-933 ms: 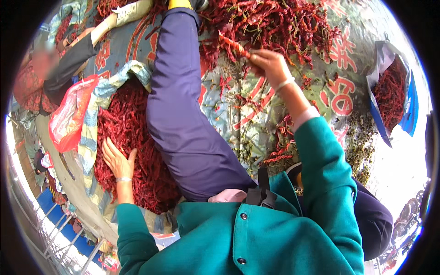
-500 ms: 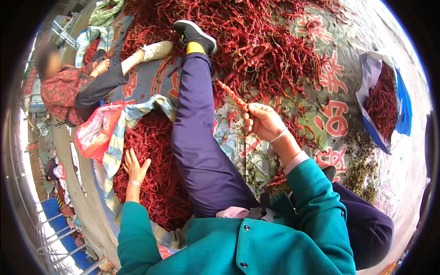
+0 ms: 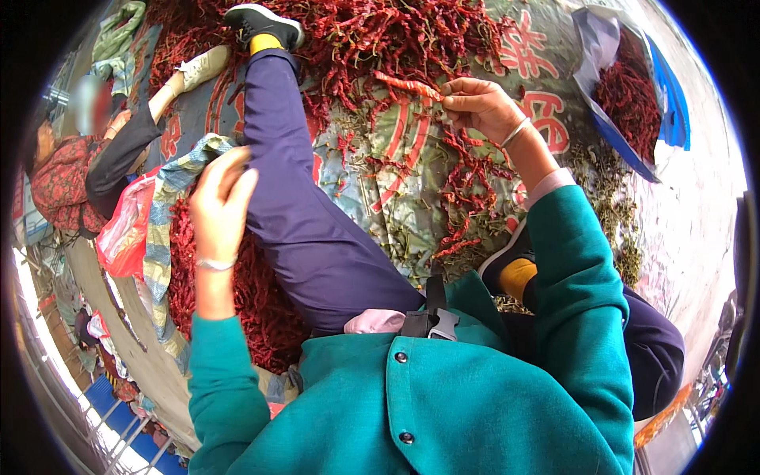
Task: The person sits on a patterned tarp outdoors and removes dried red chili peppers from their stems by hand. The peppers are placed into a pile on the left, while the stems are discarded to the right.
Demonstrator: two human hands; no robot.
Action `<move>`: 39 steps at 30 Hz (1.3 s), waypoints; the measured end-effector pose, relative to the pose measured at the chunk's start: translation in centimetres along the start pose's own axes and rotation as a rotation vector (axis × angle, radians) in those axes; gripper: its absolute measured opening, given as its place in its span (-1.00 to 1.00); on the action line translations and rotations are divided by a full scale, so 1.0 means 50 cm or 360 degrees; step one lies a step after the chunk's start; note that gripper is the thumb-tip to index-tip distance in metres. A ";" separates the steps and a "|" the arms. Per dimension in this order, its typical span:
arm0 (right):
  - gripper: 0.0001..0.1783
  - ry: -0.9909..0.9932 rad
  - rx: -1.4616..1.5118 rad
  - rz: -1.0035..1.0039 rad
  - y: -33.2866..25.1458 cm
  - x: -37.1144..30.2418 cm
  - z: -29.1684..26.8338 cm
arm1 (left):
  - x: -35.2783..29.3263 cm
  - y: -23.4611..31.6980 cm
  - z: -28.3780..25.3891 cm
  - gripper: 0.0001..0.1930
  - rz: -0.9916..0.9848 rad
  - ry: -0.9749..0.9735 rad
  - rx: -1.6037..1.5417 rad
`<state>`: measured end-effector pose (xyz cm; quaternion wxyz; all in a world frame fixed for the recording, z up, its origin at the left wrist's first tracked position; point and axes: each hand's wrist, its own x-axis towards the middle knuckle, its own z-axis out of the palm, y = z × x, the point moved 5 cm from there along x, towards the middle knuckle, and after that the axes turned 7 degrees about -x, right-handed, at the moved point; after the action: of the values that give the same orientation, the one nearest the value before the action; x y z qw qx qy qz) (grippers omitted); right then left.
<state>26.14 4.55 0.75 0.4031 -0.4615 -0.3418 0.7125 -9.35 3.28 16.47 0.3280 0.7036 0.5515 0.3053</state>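
A long, wrinkled dried red chili pepper (image 3: 405, 84) points left from the fingertips of my right hand (image 3: 484, 109), which pinches one end of it above the printed ground sheet. My left hand (image 3: 220, 207) is raised over the checked sack (image 3: 161, 249), its fingers and thumb apart and holding nothing. It is slightly smeared by motion. Dried red chilies (image 3: 257, 313) fill the sack beside my outstretched leg. Past my foot lies a big heap of dried chilies (image 3: 380, 43).
Loose chilies and stem scraps (image 3: 467, 190) litter the sheet between my legs. A blue and white sack of chilies (image 3: 629, 103) stands at the far right. At the left sits another person (image 3: 71, 186), near a red plastic bag (image 3: 125, 229).
My left hand has lifted off the sack's chilies toward my leg. The right hand, still holding its chili, has moved farther out. The whole view has shifted.
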 end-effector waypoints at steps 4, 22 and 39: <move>-0.84 -0.0008 -0.0376 0.0107 -0.012 -0.039 -0.013 | 0.018 0.015 0.258 -0.77 -0.0326 -0.0521 -0.0795; -0.48 -0.0194 -0.2400 -0.0197 0.034 -0.032 -0.062 | 0.090 -0.332 0.398 -0.72 -0.0425 0.0350 0.0019; -0.74 -0.0324 -0.2180 -0.0202 0.131 -0.033 -0.022 | 0.100 -0.258 0.445 -0.79 -0.1047 -0.0052 -0.1086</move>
<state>25.87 0.33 -4.62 0.0280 -0.5218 -0.7769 0.3513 1.84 7.68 -6.79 0.6283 0.3484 0.6081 0.3377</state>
